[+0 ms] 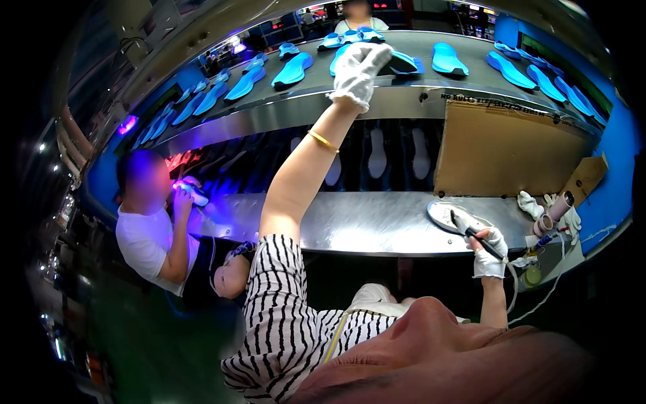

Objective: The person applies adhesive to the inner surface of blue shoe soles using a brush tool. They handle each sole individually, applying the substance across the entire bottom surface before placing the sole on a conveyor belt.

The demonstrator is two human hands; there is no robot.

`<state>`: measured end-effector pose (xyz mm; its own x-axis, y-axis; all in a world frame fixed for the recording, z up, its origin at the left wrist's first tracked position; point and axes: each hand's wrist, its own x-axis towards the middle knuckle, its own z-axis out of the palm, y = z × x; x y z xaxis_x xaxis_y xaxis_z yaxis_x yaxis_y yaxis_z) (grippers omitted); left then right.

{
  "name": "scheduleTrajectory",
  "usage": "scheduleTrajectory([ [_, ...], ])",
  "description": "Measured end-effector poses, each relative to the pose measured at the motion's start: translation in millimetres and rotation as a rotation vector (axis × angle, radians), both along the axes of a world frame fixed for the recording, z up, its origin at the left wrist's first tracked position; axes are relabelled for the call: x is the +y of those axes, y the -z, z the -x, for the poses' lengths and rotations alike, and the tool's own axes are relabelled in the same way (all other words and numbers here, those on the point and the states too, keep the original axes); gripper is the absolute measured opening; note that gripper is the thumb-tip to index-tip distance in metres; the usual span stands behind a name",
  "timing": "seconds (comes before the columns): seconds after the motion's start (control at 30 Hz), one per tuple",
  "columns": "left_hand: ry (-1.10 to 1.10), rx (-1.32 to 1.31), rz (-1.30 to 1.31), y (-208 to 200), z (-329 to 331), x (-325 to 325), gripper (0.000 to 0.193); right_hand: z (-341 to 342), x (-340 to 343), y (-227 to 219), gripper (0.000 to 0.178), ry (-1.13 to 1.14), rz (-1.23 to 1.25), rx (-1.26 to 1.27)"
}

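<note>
White knit covers much of both hands; the left hand [362, 73] reaches over to the far dark belt [481, 67], its wrist bent above the metal edge, and a blue-and-black sole [409, 65] shows just to its right; the glove hides the fingers, so I cannot tell whether they grip anything. A gold bracelet [323, 141] circles that forearm, below a striped sleeve [274, 273].

On the right, the right hand [490, 252] is closed around a black pen-like tool [486, 246], which points left and away over a whitish sole [441, 213]; this sole lies on the near metal bench [363, 229], and I cannot tell whether the tip touches it.

Blue soles [449, 58] are spread along the belt to left and right; pale soles [377, 153] stand out on the dark level between belt and bench; a cardboard sheet [511, 151] leans behind the whitish sole, and a pinkish spool [562, 205] sits at the bench's right end. At left, a co-worker in a white shirt [142, 244] holds a pale object [196, 196] in violet light.
</note>
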<state>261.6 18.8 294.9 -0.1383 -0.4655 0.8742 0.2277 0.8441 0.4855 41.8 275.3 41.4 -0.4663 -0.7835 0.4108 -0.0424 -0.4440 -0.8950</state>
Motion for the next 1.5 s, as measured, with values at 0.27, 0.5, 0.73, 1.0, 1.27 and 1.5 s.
scheduleTrajectory([
  [0.27, 0.741, 0.315, -0.194, 29.0, -52.2, 64.7, 0.048, -1.1, -6.7, 10.5, 0.022, 0.052, 0.029, -0.090],
  [0.5, 1.464, 0.172, -0.999, 211.9, -23.8, 117.7, 0.058, -20.9, 8.2, -5.1, 0.019, -0.010, 0.043, 0.048],
  [0.73, 1.347, 0.336, -1.418, 235.6, -27.8, 178.3, 0.099, -56.6, -14.1, -31.2, 0.015, -0.151, 0.052, 0.273],
  [1.0, 1.130, 0.573, -1.306, 266.1, 4.7, 178.8, 0.078, -81.7, -35.9, -38.5, 0.016, -0.083, 0.084, 0.275],
  [1.27, 0.773, 0.464, -1.337, 272.3, 5.3, 165.7, 0.069, -89.0, -23.5, -30.3, 0.017, -0.163, -0.006, 0.215],
  [1.5, 0.654, 0.328, -1.371, 263.6, -7.6, 168.0, 0.073, -93.8, -16.8, -24.0, 0.019, -0.252, 0.106, 0.426],
])
